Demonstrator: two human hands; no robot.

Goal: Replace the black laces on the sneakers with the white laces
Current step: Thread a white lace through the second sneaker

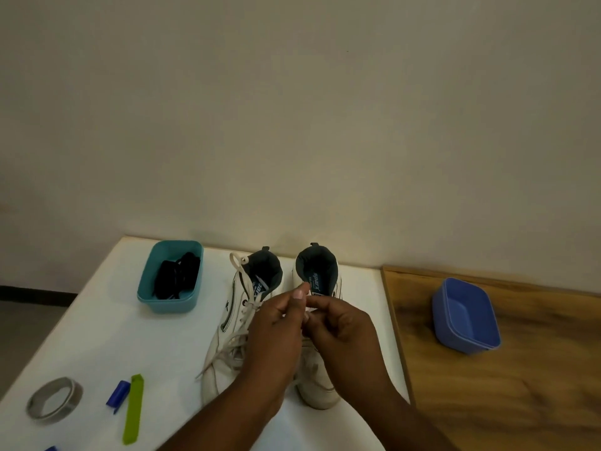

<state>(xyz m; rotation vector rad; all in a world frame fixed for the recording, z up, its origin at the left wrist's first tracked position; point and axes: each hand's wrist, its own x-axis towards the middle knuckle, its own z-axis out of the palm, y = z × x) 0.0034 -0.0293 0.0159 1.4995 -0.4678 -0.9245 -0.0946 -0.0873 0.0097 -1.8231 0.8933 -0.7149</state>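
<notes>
Left hand: fingers curled, pinching a white lace over the right shoe, frame centre.
Right hand: pinching the same lace, touching the left hand.
Left shoe: white-laced, beside the right shoe.
Black laces: piled in the teal tub, left of centre on the tabletop.
Blue tub: right of centre.
</notes>
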